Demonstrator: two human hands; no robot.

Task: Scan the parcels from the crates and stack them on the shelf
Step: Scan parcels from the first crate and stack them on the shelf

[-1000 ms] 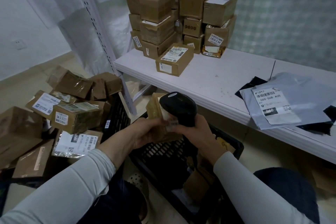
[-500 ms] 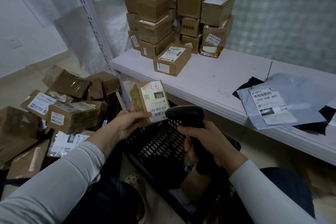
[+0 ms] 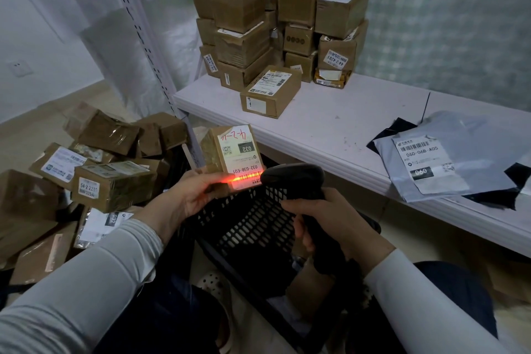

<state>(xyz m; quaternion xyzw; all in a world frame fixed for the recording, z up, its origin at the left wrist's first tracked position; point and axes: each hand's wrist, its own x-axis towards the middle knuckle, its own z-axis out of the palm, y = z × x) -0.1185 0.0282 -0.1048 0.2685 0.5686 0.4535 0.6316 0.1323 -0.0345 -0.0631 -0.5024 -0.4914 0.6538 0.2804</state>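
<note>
Two hands meet above a black perforated crate [image 3: 253, 227] on the pale floor. The left hand [image 3: 198, 195] pinches the lower edge of a small brown parcel [image 3: 230, 152], which is held upright with its label towards the camera. The right hand [image 3: 324, 224] is wrapped round the grip of a black scanner [image 3: 293, 178], whose red line crosses the barcode. Behind them runs a white shelf [image 3: 330, 129]. A stack of boxes [image 3: 258, 23] fills its far left corner, and a grey mailer bag [image 3: 448, 155] lies near its front edge at the right. Loose parcels [image 3: 112, 181] are heaped on the floor at the left, below a white wall with a socket [image 3: 18, 67].
</note>
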